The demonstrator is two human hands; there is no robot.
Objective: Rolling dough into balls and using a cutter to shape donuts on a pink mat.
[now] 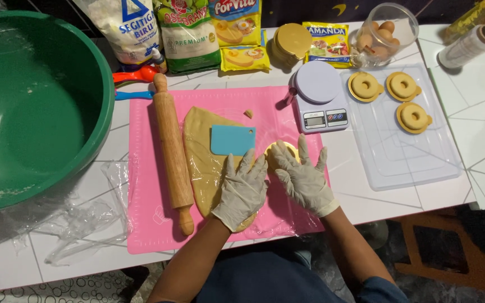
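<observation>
Four bags [189, 33] behind pink mat [152, 168]: white, green, yellow.

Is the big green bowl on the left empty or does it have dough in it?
Empty: the green bowl shows only its bare inner wall and bottom with pale floury smears, no dough.
</observation>
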